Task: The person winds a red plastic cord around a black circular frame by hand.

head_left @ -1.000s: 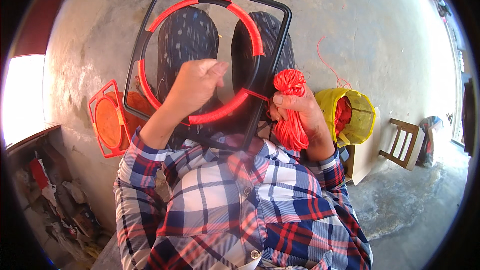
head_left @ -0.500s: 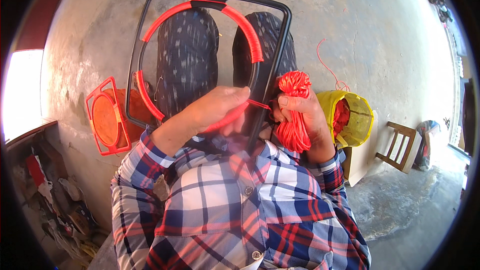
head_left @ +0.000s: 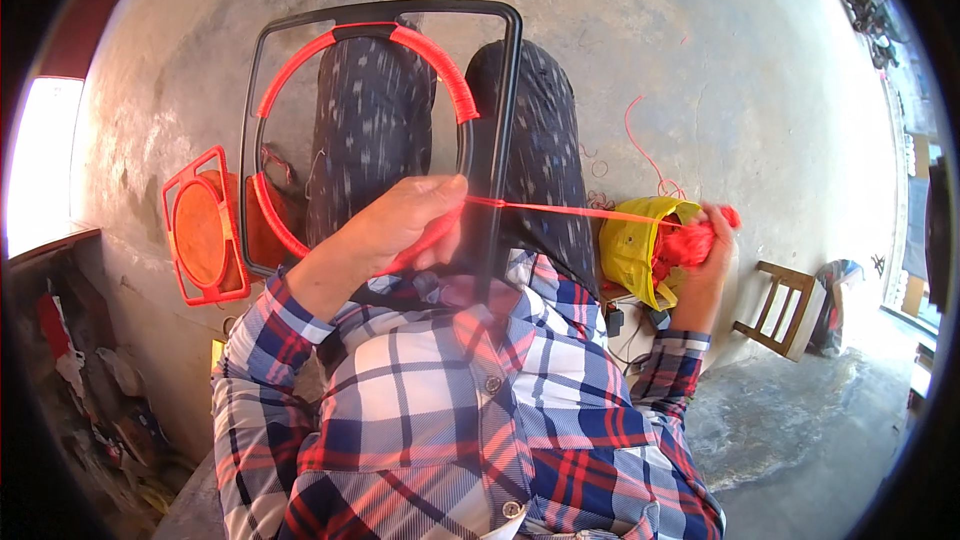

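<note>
My left hand (head_left: 425, 220) is closed around the lower right part of a black frame's inner ring, over a red-wrapped stretch. The black rectangular frame (head_left: 400, 8) tilts above my knees, and red cord is wound in bands along much of its ring (head_left: 440, 60). From beside my left thumb a taut red cord (head_left: 570, 208) runs across the frame's right bar to my right hand (head_left: 712, 265). That hand is out to the right, fingers wrapped around a bundle of red cord (head_left: 690, 243), slightly blurred, in front of a yellow bag (head_left: 625, 250).
On the floor at left, a red frame (head_left: 215, 295) with a round orange-brown middle stands near my leg. A loose red strand (head_left: 640, 140) lies beyond the bag. Farther right is a small wooden stool (head_left: 808, 325). Dark clutter (head_left: 100, 410) fills the lower left.
My right hand has swung out to the right with the cord bundle, drawing the short cord into a long taut line. The frame and my left hand have shifted slightly left.
</note>
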Tool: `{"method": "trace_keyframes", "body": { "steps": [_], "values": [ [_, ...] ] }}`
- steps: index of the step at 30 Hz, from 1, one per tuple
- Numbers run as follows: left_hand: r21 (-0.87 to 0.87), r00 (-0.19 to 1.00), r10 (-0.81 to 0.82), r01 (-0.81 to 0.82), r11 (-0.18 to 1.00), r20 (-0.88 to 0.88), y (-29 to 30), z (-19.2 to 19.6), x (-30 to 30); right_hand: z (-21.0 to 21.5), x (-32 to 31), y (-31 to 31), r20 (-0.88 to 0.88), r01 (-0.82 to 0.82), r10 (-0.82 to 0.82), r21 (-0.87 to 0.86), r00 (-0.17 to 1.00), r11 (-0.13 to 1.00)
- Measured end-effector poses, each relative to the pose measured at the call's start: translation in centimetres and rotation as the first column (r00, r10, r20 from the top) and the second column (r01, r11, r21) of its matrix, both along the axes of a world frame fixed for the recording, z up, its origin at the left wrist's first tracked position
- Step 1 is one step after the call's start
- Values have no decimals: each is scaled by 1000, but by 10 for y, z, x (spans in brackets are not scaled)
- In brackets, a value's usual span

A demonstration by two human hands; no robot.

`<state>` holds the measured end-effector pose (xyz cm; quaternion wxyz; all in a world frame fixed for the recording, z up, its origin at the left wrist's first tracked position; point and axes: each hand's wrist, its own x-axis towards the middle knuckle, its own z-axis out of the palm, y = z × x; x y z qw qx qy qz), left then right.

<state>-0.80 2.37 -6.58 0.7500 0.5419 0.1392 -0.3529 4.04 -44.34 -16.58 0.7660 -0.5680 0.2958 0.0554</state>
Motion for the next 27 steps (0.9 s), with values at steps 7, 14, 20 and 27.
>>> {"method": "trace_keyframes", "body": {
  "steps": [7,14,20,27],
  "values": [
    [-37,998,26,-28,999,-49,-8,-1,2,10,20,-9,103,182,-181,7,978,983],
    [-255,986,165,-150,955,37,-4,-22,3,118,7,191,-53,-689,998,-724,20,-24],
    [-389,956,294,-278,879,-18,-19,-6,8,113,5,240,-66,-624,964,-773,259,115],
    [-406,987,123,-155,900,-104,-2,-30,1,117,0,231,191,-550,887,-723,421,417]
  ]
}}
